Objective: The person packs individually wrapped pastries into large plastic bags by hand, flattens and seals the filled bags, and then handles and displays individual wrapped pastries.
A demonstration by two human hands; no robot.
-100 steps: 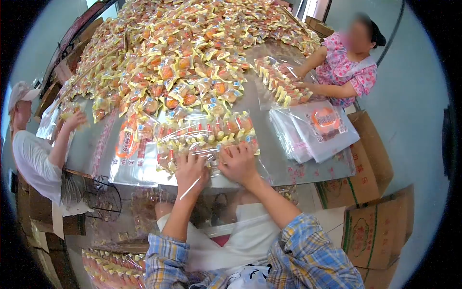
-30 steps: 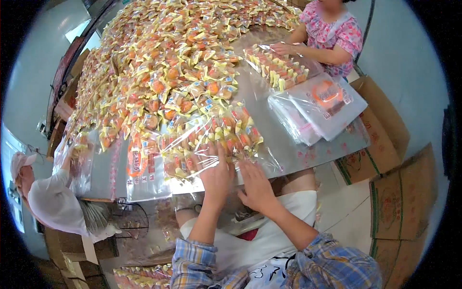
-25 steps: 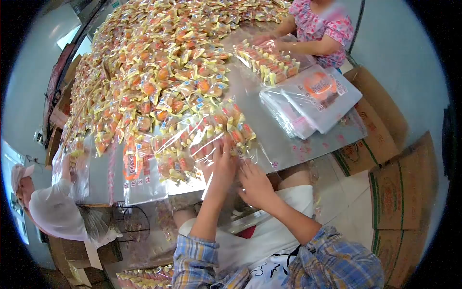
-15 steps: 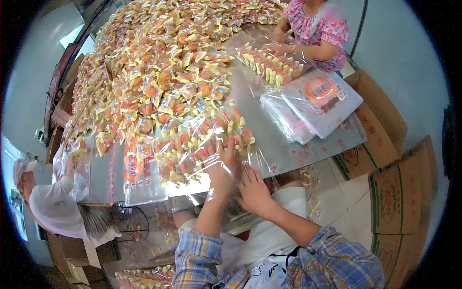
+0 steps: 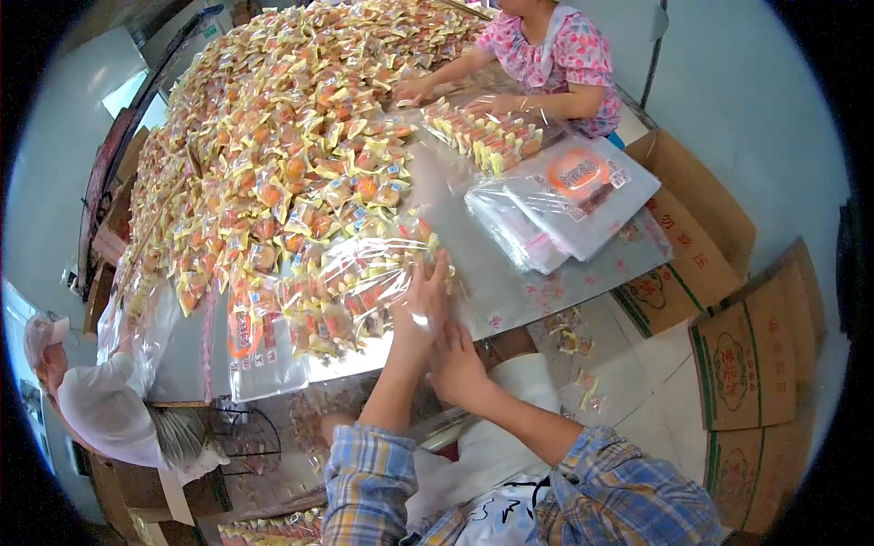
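The left hand [image 5: 421, 309] reaches over the right end of a clear bag filled with wrapped snacks [image 5: 350, 278], fingers bent against its film; from where I stand, I can't tell if they pinch it. The right hand [image 5: 455, 366] is open, fingers extended, near the left wrist and just off the bag's near right corner.

That filled bag lies at the near rim of the table [image 5: 423, 168]. A hard push on its far side could tip it over the rim, I'd say. The film looks thin; a sharp tug might split it or jumble the rows inside, and the crimped wrapper ends could snag it. The heap of wrapped snacks [image 5: 291, 136], piled right behind the bag, could slump onto it if jostled.

The film is glossy, creased and streaked with glare; the snacks look rounded and orange-brown, in wrappers with pale yellow frilled ends. Left of the filled bag lies 1 flat printed bag [image 5: 264, 350], slick and smooth. To its right sits a stack of printed bags [image 5: 583, 196], limp and slippery-looking, its layers fanned. Beyond those, 1 co-worker in a floral top [image 5: 583, 64] handles a smaller row of snacks [image 5: 487, 136].
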